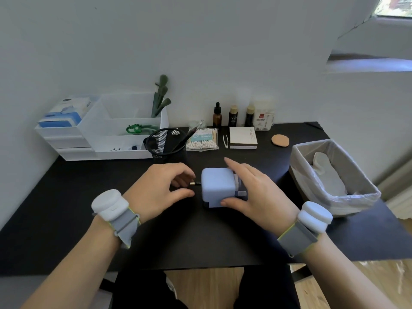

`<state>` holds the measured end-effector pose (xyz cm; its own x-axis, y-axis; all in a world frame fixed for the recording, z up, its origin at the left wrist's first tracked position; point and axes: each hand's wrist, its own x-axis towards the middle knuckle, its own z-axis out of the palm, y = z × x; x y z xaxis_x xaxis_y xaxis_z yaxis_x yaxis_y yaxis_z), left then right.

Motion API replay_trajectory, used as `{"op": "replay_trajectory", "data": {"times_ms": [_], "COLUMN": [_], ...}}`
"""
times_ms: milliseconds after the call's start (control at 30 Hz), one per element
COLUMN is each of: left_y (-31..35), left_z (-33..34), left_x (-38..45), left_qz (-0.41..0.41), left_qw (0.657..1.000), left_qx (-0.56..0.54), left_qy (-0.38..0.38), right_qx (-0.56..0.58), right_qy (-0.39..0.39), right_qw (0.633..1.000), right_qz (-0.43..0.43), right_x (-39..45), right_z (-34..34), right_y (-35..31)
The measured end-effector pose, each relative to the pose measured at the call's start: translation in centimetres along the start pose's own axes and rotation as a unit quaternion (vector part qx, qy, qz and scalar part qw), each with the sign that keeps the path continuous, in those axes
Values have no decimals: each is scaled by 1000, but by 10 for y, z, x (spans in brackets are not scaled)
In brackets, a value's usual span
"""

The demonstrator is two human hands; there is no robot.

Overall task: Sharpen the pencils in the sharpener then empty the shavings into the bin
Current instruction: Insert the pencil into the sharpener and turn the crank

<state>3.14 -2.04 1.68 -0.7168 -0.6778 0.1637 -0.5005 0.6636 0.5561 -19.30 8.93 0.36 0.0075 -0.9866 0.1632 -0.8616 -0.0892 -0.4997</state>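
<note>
A light blue box-shaped pencil sharpener [218, 183] stands on the black desk [66, 210], at its middle. A short dark pencil [194, 183] with a metal end sticks out of the sharpener's left face. My left hand [159, 188] curls around that pencil end, fingers closed near it. My right hand [252, 192] rests on the sharpener's right side, thumb at its front lower corner, fingers spread over the crank side, which is hidden. A grey bin [334, 181] lined with a clear bag stands at the right.
A black mesh pen cup [166, 143] stands just behind my left hand. White drawer organisers [100, 128] sit at the back left. Cotton swabs [202, 139], tweezers, a notepad [243, 138], small bottles [233, 115] and a round tan pad [280, 140] line the back.
</note>
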Motion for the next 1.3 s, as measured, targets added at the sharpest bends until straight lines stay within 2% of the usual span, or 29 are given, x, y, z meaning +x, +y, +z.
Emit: {"op": "replay_trajectory", "data": {"times_ms": [300,600,1300], "left_y": [-5,-12,-14], "left_z": [6,7,0], "left_x": [0,1,0], "left_qz": [62,102,86], "left_qw": [995,990,995], "left_qx": [57,95,48], "left_qy": [46,22,-23], "right_qx": [16,-1,-24], "right_qy": [10,12,4], "right_qw": [1000,1000,1000], "right_qz": [-12,-16,-11], "right_x": [2,2,3], "right_z": [3,3,1], "right_y": [1,2,-2]}}
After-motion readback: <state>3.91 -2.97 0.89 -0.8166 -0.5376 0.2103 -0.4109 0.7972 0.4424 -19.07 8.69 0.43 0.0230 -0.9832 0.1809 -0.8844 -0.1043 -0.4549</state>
